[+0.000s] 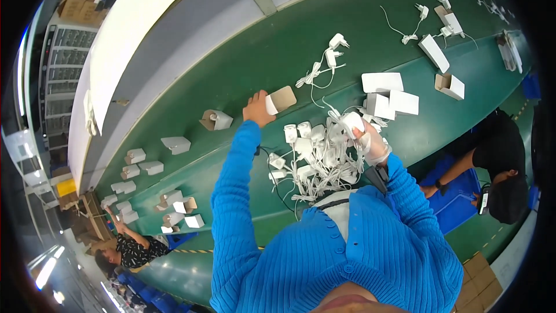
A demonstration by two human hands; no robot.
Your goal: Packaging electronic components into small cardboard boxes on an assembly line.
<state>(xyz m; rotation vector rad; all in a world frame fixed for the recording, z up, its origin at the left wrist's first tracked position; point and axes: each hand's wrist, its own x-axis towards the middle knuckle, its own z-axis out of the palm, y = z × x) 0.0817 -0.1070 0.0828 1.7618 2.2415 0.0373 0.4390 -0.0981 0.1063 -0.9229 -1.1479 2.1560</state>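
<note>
Out on the green bench, my left hand (259, 109) is closed round one end of a small open white box (271, 105), whose brown inner flap points to the right. My right hand (370, 141) grips a white power adapter (352, 122) above a heap of adapters. A loose white cable bundle hangs by its fingers. That heap of white adapters and tangled cables (330, 159) lies close in front of my body, between my two arms. Just behind it, some white boxes (382, 83) rest at the right, one of them flat on its side.
Two more corded adapters (331, 58) lie farther back. Open white boxes (216, 120) dot the bench's left part. Other boxes (434, 53) stand at the right. One co-worker (501, 162) leans over a blue crate (457, 200) at right; another (136, 249) reaches in at far left.
</note>
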